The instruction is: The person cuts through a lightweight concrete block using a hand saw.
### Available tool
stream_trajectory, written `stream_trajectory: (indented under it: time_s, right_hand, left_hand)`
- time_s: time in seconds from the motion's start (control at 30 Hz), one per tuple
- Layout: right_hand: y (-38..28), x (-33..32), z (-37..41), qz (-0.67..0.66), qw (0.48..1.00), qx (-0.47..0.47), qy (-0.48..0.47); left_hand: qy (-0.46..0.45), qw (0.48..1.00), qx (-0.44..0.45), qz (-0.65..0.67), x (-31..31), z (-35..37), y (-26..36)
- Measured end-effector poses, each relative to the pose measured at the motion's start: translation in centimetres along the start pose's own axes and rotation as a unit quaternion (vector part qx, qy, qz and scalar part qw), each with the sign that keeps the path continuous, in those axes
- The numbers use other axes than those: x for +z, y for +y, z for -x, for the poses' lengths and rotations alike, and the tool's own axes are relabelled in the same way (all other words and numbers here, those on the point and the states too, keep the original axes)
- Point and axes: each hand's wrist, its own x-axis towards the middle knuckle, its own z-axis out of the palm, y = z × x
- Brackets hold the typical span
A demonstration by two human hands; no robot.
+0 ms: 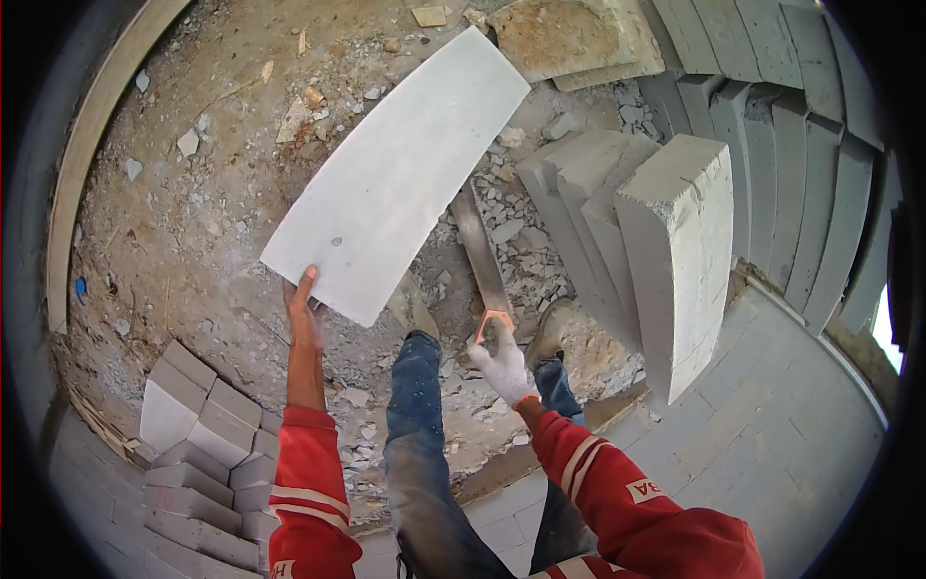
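A large pale block (400,174) lies slantwise across the middle of the view. My bare left hand (305,314) grips its near left corner, the thumb on the top face and the other fingers partly hidden at the edge. In a white glove, my right hand (503,365) is closed round the orange handle (494,320) of a saw. The long metal saw blade (476,241) points away from me, and its far end reaches the block's right edge, partly out of sight.
Upright grey blocks (675,251) stand at the right, with more stacked blocks (762,145) behind. Smaller blocks (198,415) are piled at lower left. A stone slab (569,39) lies at the top. Rubble covers the ground round my feet. A curved wooden board (87,145) runs along the left.
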Motion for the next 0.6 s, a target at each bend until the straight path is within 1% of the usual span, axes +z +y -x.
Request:
stream_trajectory:
  time_s: [0.03, 0.07, 0.1, 0.13, 0.2, 0.27, 0.33, 0.37, 0.4, 0.43, 0.47, 0.5, 0.53, 0.57, 0.6]
  right_hand:
    - [-1.4, 1.0, -2.2, -0.177, 0.983, 0.042, 0.011]
    - [-5.6, 0.7, -3.8, -0.428, 0.896, 0.117, -0.013]
    - [-10.3, -0.8, -5.5, -0.536, 0.817, 0.197, -0.077]
    - [-13.2, -1.6, -7.0, -0.572, 0.784, 0.214, -0.105]
    - [-16.2, -1.8, -8.9, -0.622, 0.759, 0.153, -0.115]
    - [-15.8, -3.6, -8.2, -0.630, 0.758, 0.140, -0.097]
    - [-15.7, -6.5, -5.5, -0.655, 0.733, 0.146, -0.107]
    - [-15.1, -8.1, -5.5, -0.599, 0.785, 0.118, -0.103]
    - [-15.0, -9.0, -5.2, -0.599, 0.787, 0.117, -0.094]
    - [-14.9, -9.8, -4.6, -0.578, 0.799, 0.136, -0.097]
    - [-14.6, -10.2, -4.2, -0.559, 0.808, 0.155, -0.100]
    - [-12.6, -9.3, -5.0, -0.565, 0.801, 0.173, -0.093]
    - [-12.4, -8.9, -4.3, -0.565, 0.801, 0.177, -0.086]
    - [-13.3, -8.4, -3.6, -0.560, 0.811, 0.151, -0.072]
    - [-14.4, -8.0, -3.2, -0.553, 0.823, 0.119, -0.055]
  left_hand:
    - [0.013, 1.000, -0.012, -0.022, 1.5, 2.0, 1.1]
    - [0.022, 0.998, -0.023, -0.045, 3.4, 3.9, 2.0]
    - [0.037, 0.998, -0.022, -0.048, 5.1, 5.4, 2.1]
    - [0.053, 0.997, -0.019, -0.051, 6.6, 7.1, 2.0]
    - [0.115, 0.991, -0.014, -0.060, 9.2, 10.5, -0.1]
    - [0.094, 0.993, -0.003, -0.072, 11.7, 14.5, -0.9]
    - [0.059, 0.996, -0.060, -0.011, 13.4, 18.9, -0.2]
    - [-0.063, 0.992, -0.109, 0.021, 11.2, 20.0, -1.3]
    - [-0.186, 0.968, -0.163, 0.048, 7.8, 20.4, -2.4]
    - [-0.197, 0.965, -0.169, 0.045, 4.7, 18.8, -3.3]
    - [-0.231, 0.931, -0.234, 0.160, 1.6, 16.3, -3.7]
    - [-0.255, 0.880, -0.293, 0.275, -0.6, 14.2, -4.6]
    - [-0.242, 0.921, -0.236, 0.193, 0.5, 12.2, -3.7]
    - [-0.229, 0.951, -0.173, 0.111, 3.2, 8.9, -2.4]
    - [-0.238, 0.948, -0.176, 0.116, 5.8, 5.4, -1.0]
